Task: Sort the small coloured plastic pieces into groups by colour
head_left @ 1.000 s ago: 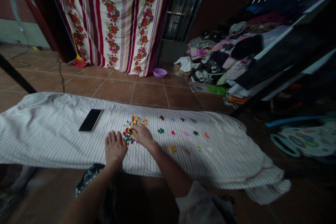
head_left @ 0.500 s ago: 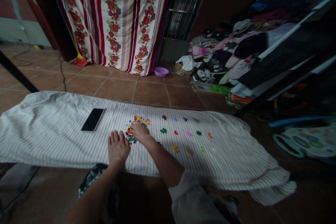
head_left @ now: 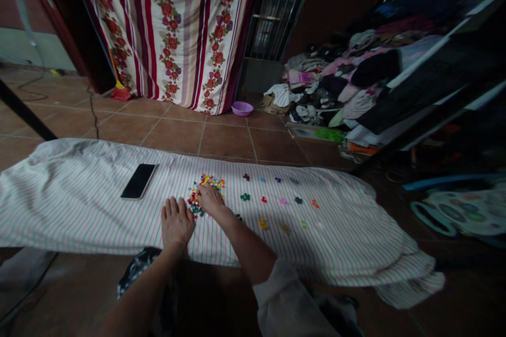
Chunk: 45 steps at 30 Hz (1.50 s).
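Observation:
A mixed pile of small coloured pieces (head_left: 196,207) lies on the striped cloth (head_left: 98,210). Over the pile my right hand (head_left: 211,199) is closed, fingertips down among the pieces; what they pinch is too small to name. My left hand (head_left: 177,220) lies flat with its fingers spread, beside the near left edge of the pile. To the right are small single-colour groups, among them dark green (head_left: 245,197), yellow (head_left: 263,223), pink (head_left: 283,201), red (head_left: 264,199) and orange (head_left: 315,204). A black group is partly hidden by my right forearm.
A black-screened phone (head_left: 138,181) lies on the cloth at the left. Beyond the cloth, a purple basin (head_left: 242,109) stands on the tiled floor by a floral curtain (head_left: 190,31). Clothes (head_left: 356,79) are heaped at the back right.

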Tool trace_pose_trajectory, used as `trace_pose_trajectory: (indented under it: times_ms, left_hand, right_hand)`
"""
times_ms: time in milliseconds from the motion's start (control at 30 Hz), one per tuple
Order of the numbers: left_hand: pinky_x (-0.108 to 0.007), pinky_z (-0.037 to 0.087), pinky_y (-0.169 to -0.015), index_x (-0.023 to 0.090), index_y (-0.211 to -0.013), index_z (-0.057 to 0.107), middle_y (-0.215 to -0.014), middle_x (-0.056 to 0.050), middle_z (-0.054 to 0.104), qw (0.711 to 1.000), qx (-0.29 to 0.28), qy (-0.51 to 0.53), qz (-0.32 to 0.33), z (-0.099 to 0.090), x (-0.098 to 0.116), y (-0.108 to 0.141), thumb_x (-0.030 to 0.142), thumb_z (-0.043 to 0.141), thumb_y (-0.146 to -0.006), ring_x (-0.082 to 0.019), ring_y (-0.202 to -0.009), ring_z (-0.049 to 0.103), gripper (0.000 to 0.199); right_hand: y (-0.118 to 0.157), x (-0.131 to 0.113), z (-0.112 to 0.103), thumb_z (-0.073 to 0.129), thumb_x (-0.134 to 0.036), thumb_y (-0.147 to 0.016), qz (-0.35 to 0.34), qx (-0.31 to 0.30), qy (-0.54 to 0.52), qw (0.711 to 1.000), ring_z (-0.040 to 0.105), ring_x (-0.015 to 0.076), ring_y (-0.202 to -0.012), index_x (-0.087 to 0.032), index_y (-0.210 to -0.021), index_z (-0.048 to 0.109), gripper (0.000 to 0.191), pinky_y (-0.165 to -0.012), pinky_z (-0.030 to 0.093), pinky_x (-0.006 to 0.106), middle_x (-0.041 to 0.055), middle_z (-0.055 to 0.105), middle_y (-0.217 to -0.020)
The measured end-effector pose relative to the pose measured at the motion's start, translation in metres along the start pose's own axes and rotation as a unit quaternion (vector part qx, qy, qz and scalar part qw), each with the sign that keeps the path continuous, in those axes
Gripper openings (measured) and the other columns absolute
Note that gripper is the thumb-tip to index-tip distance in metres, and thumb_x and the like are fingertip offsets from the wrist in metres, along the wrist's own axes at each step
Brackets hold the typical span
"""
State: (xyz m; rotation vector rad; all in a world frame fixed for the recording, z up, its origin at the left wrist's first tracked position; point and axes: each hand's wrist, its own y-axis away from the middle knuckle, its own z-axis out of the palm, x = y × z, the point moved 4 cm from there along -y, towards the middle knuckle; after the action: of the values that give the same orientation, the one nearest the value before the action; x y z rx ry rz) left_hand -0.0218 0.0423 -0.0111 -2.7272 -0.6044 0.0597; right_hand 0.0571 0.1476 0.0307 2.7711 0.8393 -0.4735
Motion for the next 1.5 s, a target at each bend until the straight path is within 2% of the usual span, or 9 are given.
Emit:
trace_pose_trajectory:
  times_ms: [433,600,700,867,1067,1133,1300,1500]
  left_hand:
    - [-0.050,0.033,-0.107,0.003,-0.130,0.054,-0.135,-0.026,0.051,0.999,0.010,0.030,0.000,-0.006,0.000,0.001,0.028,0.035,-0.090,-0.036,-0.131,0.043,0.050]
    - [-0.049,0.032,-0.107,0.002,-0.129,0.054,-0.134,-0.026,0.051,1.000,-0.003,0.017,0.004,-0.013,0.002,0.001,0.028,0.033,-0.091,-0.037,-0.130,0.043,0.051]
    - [-0.048,0.033,-0.106,0.003,-0.129,0.053,-0.133,-0.025,0.051,1.000,-0.015,0.014,0.007,-0.016,0.003,0.001,0.029,0.031,-0.091,-0.035,-0.130,0.043,0.051]
    - [-0.047,0.032,-0.105,0.004,-0.129,0.052,-0.133,-0.024,0.051,1.000,-0.025,0.011,0.006,-0.018,0.003,0.001,0.029,0.029,-0.091,-0.035,-0.129,0.043,0.051]
    - [-0.046,0.034,-0.101,0.004,-0.126,0.052,-0.129,-0.024,0.052,1.000,-0.017,-0.008,0.023,-0.020,0.004,0.001,0.030,0.028,-0.091,-0.035,-0.125,0.044,0.050]
    - [-0.045,0.035,-0.100,0.004,-0.125,0.053,-0.128,-0.024,0.052,0.999,-0.020,-0.015,0.026,-0.021,0.004,0.001,0.030,0.027,-0.091,-0.035,-0.123,0.045,0.050]
    - [-0.044,0.036,-0.098,0.005,-0.124,0.052,-0.122,-0.022,0.054,0.999,-0.035,-0.022,0.025,-0.024,0.005,0.001,0.030,0.026,-0.091,-0.034,-0.120,0.047,0.049]
    - [-0.043,0.037,-0.096,0.007,-0.123,0.052,-0.122,-0.021,0.054,0.998,-0.046,-0.021,0.023,-0.027,0.006,0.000,0.031,0.025,-0.091,-0.033,-0.120,0.047,0.049]
  right_hand:
    - [0.016,0.004,-0.001,0.050,-0.012,-0.090,-0.065,0.108,-0.122,0.984,0.060,0.0154,-0.098,-0.019,-0.095,0.062,0.016,-0.088,0.043,0.025,0.0044,0.068,-0.101]
    - [0.028,0.022,0.001,0.053,-0.020,-0.090,-0.026,0.122,-0.134,0.983,0.061,0.0150,-0.092,-0.024,-0.097,0.066,0.015,-0.080,0.044,0.024,0.0021,0.067,-0.101]
    - [0.036,0.038,-0.005,0.057,-0.019,-0.088,-0.020,0.148,-0.144,0.978,0.061,0.0147,-0.091,-0.023,-0.094,0.067,0.013,-0.081,0.045,0.024,0.0017,0.067,-0.097]
    - [0.055,0.088,-0.024,0.058,-0.019,-0.087,-0.020,0.219,-0.183,0.958,0.062,0.0139,-0.085,-0.022,-0.093,0.069,0.013,-0.080,0.047,0.024,0.0020,0.067,-0.089]
    - [0.098,0.189,-0.052,0.051,-0.017,-0.081,0.058,0.358,-0.190,0.913,0.064,0.0146,-0.078,-0.022,-0.090,0.072,0.022,-0.076,0.052,0.026,0.0042,0.068,-0.090]
    - [0.116,0.223,-0.061,0.050,-0.018,-0.078,0.108,0.385,-0.161,0.902,0.064,0.0160,-0.078,-0.022,-0.088,0.072,0.025,-0.078,0.053,0.028,0.0052,0.069,-0.088]
    - [0.153,0.284,-0.076,0.047,-0.016,-0.073,0.216,0.381,-0.119,0.891,0.065,0.0199,-0.084,-0.019,-0.085,0.073,0.029,-0.086,0.052,0.033,0.0073,0.072,-0.084]
    - [0.172,0.317,-0.079,0.047,-0.013,-0.072,0.305,0.334,-0.100,0.886,0.067,0.0193,-0.089,-0.019,-0.090,0.075,0.033,-0.085,0.050,0.028,0.0067,0.073,-0.089]
